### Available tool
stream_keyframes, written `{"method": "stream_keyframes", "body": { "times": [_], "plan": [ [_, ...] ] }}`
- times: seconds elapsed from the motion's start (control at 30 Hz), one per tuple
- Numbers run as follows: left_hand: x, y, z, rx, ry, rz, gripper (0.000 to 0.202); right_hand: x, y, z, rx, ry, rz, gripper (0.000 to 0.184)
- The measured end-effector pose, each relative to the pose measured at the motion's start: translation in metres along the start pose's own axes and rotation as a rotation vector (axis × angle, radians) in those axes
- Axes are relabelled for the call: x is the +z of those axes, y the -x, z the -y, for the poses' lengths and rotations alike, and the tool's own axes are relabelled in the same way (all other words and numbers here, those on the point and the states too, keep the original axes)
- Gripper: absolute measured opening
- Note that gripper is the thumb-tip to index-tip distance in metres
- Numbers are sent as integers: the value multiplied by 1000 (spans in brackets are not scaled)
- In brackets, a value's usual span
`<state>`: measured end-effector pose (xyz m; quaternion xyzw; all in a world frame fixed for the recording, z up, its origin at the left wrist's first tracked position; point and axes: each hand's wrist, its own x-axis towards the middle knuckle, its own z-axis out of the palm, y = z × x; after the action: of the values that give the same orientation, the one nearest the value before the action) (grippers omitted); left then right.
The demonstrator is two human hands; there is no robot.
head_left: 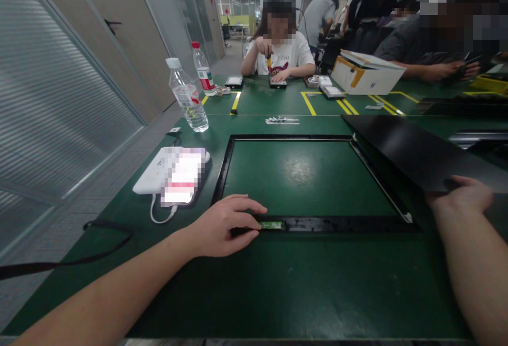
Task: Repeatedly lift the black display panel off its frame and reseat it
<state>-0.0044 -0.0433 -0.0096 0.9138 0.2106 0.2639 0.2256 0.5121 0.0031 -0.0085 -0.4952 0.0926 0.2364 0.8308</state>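
Observation:
On the green table lies a thin black rectangular frame [337, 224], like a monitor bezel, with a small green circuit board [271, 225] set in its near bar. My left hand [228, 225] rests over the frame's near-left corner, fingers stretched and apart, the fingertips at the left end of the board. At the right, my right hand [462, 196] grips the near edge of a large flat black panel [416, 150], which is tilted beside the frame's right bar. Part of the panel runs out of view, and the fingers beneath it are hidden.
Left of the frame, a phone [182, 176] lies on a white device with a cable. Two water bottles [188, 97] stand behind them. Small white strips [281, 120] lie beyond the frame. Across the table [278, 282], a person holds a screwdriver [269, 64]; a white box [367, 73] stands back right.

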Motion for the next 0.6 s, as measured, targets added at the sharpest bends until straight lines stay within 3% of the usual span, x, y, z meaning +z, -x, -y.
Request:
{"method": "stream_keyframes", "body": {
  "times": [0.17,0.3,0.6],
  "plan": [
    [-3,-5,-3,-160,127,-47,24,2,5,1,4,-13,-36,19],
    [-4,-5,-3,-285,159,-11,20,1,2,0,6,-10,1,21],
    [-3,-6,-2,-308,168,43,18,3,6,1,5,-17,6,23]
  ]
}}
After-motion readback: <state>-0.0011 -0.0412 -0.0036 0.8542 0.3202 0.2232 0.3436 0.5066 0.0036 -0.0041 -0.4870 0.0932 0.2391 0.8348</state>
